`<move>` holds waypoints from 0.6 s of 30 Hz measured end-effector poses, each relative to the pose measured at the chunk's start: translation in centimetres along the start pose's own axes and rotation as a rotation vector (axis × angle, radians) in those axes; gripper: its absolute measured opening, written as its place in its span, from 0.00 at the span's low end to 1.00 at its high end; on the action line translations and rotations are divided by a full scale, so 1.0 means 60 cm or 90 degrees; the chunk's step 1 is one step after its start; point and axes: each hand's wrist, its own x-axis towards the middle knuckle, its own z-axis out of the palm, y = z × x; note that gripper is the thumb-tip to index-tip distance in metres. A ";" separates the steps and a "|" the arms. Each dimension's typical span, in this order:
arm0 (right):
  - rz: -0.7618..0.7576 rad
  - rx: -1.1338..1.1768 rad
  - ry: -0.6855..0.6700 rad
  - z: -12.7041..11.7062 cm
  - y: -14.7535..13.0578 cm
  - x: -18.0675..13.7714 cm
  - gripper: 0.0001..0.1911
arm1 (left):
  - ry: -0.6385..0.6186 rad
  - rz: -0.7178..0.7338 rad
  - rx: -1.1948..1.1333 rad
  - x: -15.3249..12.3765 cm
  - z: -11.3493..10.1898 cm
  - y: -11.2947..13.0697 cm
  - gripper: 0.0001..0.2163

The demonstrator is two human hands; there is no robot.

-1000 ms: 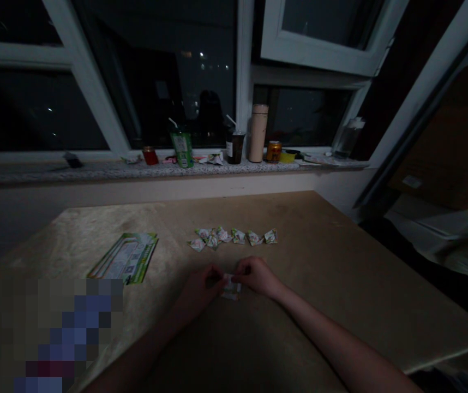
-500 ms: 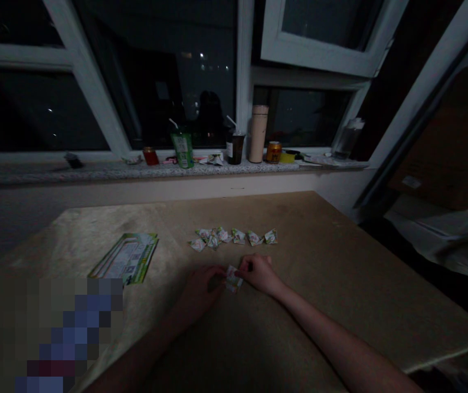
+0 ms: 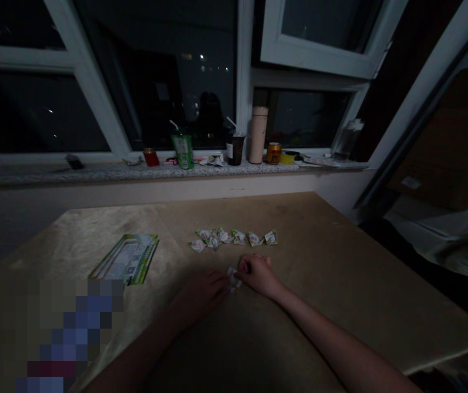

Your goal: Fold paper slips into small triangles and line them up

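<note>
My left hand (image 3: 201, 292) and my right hand (image 3: 257, 274) meet at the middle of a tan table (image 3: 340, 273). Both pinch one small folded piece of printed paper (image 3: 232, 278) between their fingertips, pressed low on the tabletop. Just beyond the hands lies a row of several small folded paper pieces (image 3: 234, 238) in green and white. A green and white leaflet (image 3: 126, 259) lies flat to the left of the hands.
A stone windowsill (image 3: 95, 172) runs behind the table with a green drink carton (image 3: 182, 148), a dark cup (image 3: 235, 147), a tall beige flask (image 3: 258, 134), a red jar (image 3: 150, 157) and a gold can (image 3: 274, 153). Crumpled sheets (image 3: 442, 229) lie at the right.
The folded paper between my fingers has turned and become smaller as my hands closed together over it. The row of pieces and the leaflet have not moved.
</note>
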 end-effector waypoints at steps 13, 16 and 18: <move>-0.231 0.099 -0.161 -0.047 0.034 0.012 0.10 | -0.022 0.052 -0.020 0.000 0.003 -0.023 0.12; -0.271 0.173 -0.193 -0.049 0.041 0.014 0.09 | -0.015 0.053 -0.029 0.001 0.000 -0.020 0.12; -0.280 0.202 -0.197 -0.046 0.043 0.014 0.08 | -0.015 0.053 -0.029 0.001 0.001 -0.020 0.12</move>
